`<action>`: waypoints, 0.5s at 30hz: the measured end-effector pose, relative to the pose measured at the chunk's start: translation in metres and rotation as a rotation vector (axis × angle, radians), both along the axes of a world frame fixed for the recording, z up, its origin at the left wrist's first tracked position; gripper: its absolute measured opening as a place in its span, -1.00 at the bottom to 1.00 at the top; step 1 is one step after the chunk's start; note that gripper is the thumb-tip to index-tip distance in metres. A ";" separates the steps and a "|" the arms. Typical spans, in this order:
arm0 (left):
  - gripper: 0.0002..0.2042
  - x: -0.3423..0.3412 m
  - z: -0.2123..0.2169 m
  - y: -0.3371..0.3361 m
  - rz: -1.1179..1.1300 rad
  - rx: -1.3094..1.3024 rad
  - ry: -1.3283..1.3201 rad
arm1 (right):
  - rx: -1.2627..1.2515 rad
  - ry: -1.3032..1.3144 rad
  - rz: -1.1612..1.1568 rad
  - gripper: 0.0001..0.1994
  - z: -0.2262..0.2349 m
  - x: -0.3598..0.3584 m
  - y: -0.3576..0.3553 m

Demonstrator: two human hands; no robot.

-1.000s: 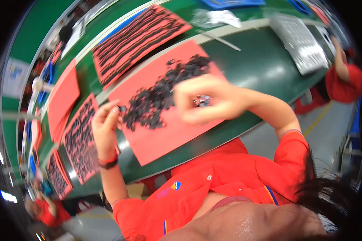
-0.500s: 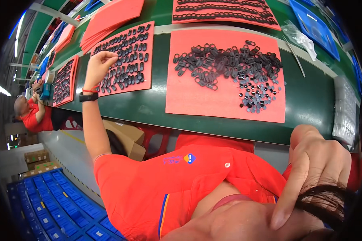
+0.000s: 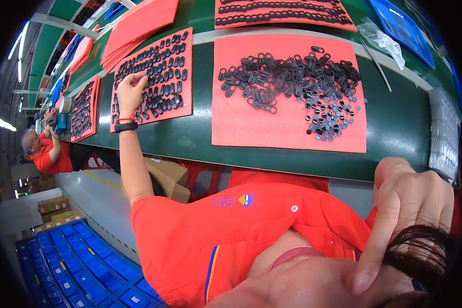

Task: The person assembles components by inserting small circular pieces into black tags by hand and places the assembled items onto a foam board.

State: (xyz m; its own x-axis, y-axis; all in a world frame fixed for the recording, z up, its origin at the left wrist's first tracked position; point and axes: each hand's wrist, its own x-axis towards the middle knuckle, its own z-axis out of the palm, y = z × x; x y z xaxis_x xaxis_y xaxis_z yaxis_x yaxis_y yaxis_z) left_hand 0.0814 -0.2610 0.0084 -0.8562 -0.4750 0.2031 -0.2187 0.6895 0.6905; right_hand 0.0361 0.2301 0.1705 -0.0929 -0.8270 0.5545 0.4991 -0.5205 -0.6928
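Note:
My left hand (image 3: 131, 96), wearing a dark wristband and a red cord, is over the left part of a pink foam sheet (image 3: 187, 102) with rows of small black oval pieces (image 3: 159, 76). Its thumb and fingertips are pinched together; whatever is between them is too small to make out. Close to the camera at the lower right, my right hand (image 3: 413, 205) is raised off the table. One finger stretches down and touches my chin, while dark hair partly hides the others. No part shows in it.
Another pink sheet (image 3: 256, 131) bears a heap of black oval pieces with ring ends (image 3: 262, 77) and scattered small round discs (image 3: 328, 120). Beyond lie a filled sheet (image 3: 287, 21), a metal rod (image 3: 377, 65) and a blue tray (image 3: 403, 32). A co-worker (image 3: 49, 151) sits far left.
My left hand has come slightly nearer over the rows, its fingertips still pinched. The whole view has shifted a little. My right hand stays raised in the same pose.

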 end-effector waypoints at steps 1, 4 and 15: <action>-0.82 -0.006 0.004 0.010 -0.009 -0.063 0.016 | 0.015 0.002 -0.014 -0.85 -0.001 0.006 0.002; -0.83 -0.013 0.013 0.037 -0.009 -0.094 0.026 | 0.040 -0.012 0.008 -0.85 0.002 0.009 -0.017; -0.82 -0.050 0.016 0.161 -0.560 -0.052 -0.146 | 0.122 -0.004 0.017 -0.82 -0.008 -0.001 0.018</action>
